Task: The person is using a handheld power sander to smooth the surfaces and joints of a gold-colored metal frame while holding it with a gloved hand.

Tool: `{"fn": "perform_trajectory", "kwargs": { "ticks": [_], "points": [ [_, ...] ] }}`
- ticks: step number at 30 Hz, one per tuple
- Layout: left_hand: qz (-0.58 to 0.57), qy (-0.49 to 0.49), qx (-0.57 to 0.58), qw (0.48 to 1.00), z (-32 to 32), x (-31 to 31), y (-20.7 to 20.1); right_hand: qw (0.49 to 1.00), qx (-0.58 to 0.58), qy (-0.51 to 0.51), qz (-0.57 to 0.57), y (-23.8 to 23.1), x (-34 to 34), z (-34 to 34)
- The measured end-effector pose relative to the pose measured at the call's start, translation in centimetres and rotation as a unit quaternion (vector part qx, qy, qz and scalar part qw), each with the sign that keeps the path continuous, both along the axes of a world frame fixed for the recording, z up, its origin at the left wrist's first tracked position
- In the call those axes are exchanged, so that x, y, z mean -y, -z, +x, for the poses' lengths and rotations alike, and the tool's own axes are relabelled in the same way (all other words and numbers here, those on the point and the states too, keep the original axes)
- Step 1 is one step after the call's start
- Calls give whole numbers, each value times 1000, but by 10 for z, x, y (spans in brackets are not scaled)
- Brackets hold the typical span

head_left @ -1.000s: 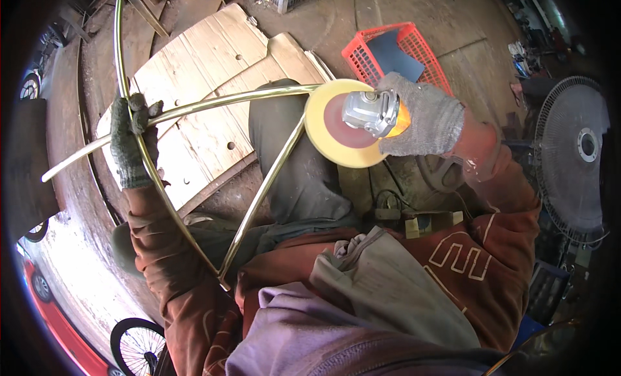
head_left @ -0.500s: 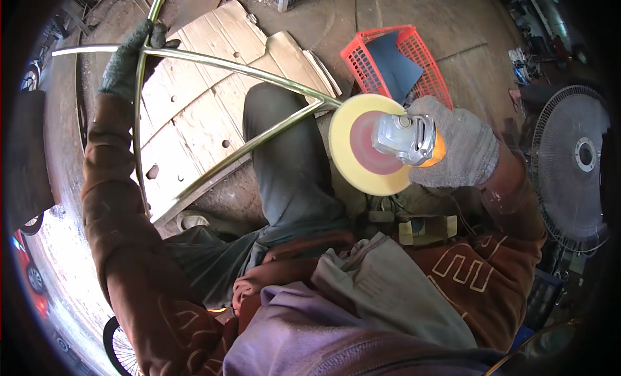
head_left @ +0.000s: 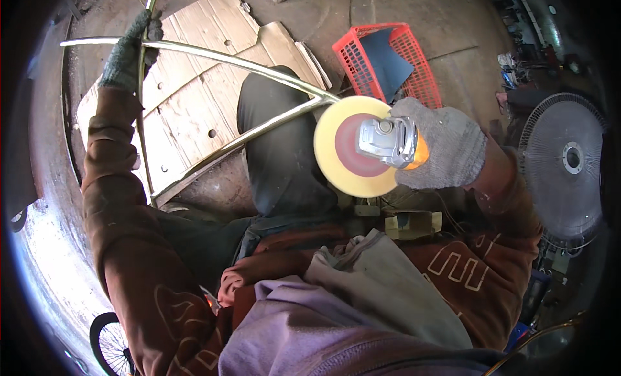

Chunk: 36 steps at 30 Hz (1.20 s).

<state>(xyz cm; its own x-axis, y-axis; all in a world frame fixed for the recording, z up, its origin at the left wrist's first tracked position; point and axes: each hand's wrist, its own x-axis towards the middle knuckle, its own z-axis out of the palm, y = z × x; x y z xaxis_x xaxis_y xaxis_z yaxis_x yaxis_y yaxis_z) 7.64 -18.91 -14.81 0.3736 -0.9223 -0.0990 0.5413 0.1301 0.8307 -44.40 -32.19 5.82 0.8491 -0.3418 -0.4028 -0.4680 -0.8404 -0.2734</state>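
Observation:
My left hand (head_left: 128,55), in a dark knitted glove, is closed round a joint of a shiny metal tube frame (head_left: 239,61) that looks like a bicycle frame. The frame spans from this hand across my bent knee. At its right end, two tubes meet close to the upper rim of a yellow disc (head_left: 326,143) with a pinkish centre; whether they touch I cannot tell. The disc is fitted to an angle grinder (head_left: 383,142) with a silver head and orange body. My right hand (head_left: 449,143), in a grey knitted glove, is wrapped round the grinder's body.
Flattened cardboard (head_left: 187,98) lies on the floor under the frame. Beyond the grinder stands a red plastic basket (head_left: 424,72) holding a blue-grey sheet. A round fan (head_left: 563,162) is at the right, a small open box (head_left: 414,226) below the grinder, and a spoked wheel (head_left: 110,347) lower left.
My right hand and the grinder have shifted a little left, so the disc sits slightly farther over the frame's right end. My left hand keeps its hold. The whole view has shifted slightly.

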Motion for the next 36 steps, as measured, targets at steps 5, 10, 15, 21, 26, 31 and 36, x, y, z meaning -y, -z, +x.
{"fn": "perform_trajectory", "kwargs": {
  "ticks": [5,10,15,21,26,31,36],
  "points": [
    [24,-78,-41,996,28,-13,36,998,-58,-10,3,-4,2,21],
    [-1,-54,-25,998,30,-13,56,999,-30,-27,-22,-7,1,26],
    [9,-51,17,999,9,-34,21,998,-18,-57,-7,-13,2,37],
    [26,-74,16,997,6,-34,23,997,-41,-57,-37,-10,2,41],
    [25,-40,21,999,15,-33,35,998,-35,-48,-14,-11,-2,38],
    [45,-70,-8,997,22,-27,45,996,-66,-58,-10,-14,-7,43],
    [12,-49,-5,999,34,-20,62,995,-76,-57,-10,-8,-9,49]
  ]
}}
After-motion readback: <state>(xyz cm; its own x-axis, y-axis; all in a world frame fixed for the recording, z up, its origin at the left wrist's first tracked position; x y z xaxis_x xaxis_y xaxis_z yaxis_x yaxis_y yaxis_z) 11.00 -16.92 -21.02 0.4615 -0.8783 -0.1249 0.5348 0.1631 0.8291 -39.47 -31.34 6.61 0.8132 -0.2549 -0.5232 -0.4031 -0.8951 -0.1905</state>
